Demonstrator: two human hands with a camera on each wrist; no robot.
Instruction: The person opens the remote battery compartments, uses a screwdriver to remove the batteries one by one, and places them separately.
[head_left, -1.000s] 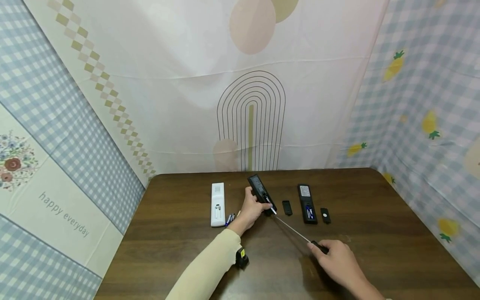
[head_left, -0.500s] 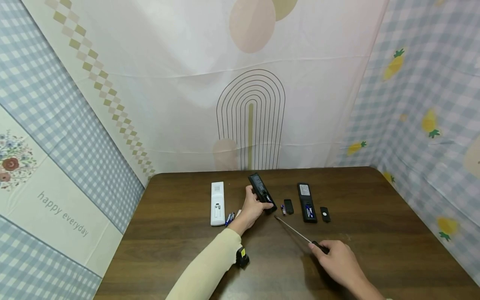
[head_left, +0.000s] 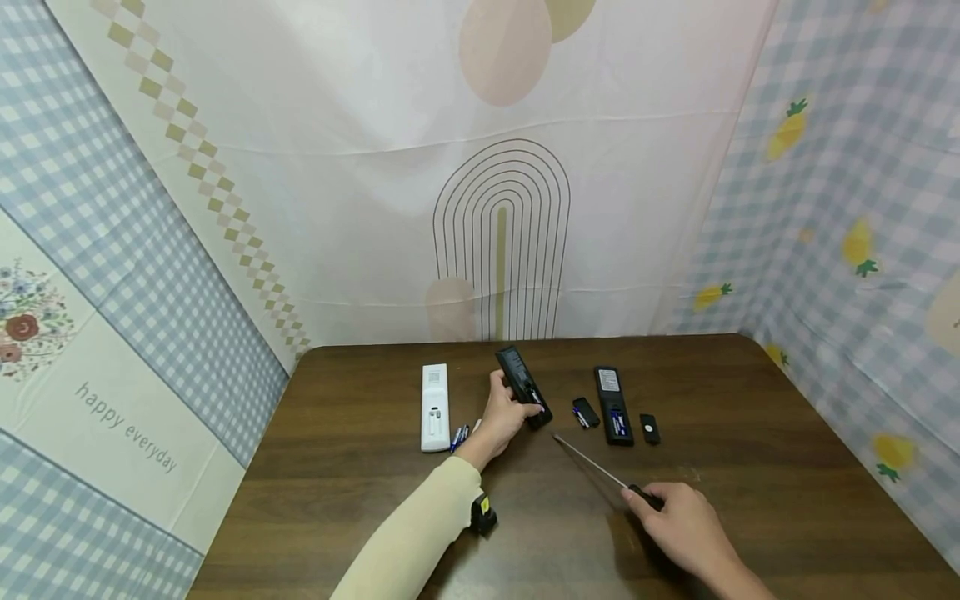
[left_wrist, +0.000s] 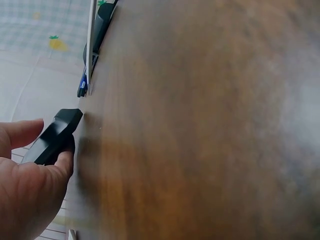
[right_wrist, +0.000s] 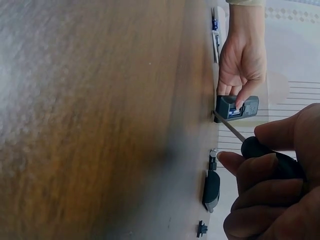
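In the head view my left hand [head_left: 504,417] grips a black remote control [head_left: 517,371], tilted with its battery compartment facing up. A blue-and-silver battery [head_left: 537,398] shows inside that compartment, beside my thumb. My right hand [head_left: 678,521] holds a screwdriver [head_left: 592,462] by its black handle; its thin metal shaft points at the remote's lower end, with the tip a little short of it. A loose battery [head_left: 581,418] lies against a black battery cover [head_left: 589,409] to the right. The right wrist view shows my fingers curled round the screwdriver handle [right_wrist: 260,149].
A white remote [head_left: 435,408] with its compartment uncovered lies left, with loose batteries [head_left: 459,437] beside it. Further right are a second black remote [head_left: 611,383] holding batteries and a small black cover [head_left: 650,428]. The table's back edge meets a hanging cloth [head_left: 360,250].
A battery has come out of the held remote and rolled right against the black cover, which has shifted and turned. The screwdriver tip has drawn away from the remote.
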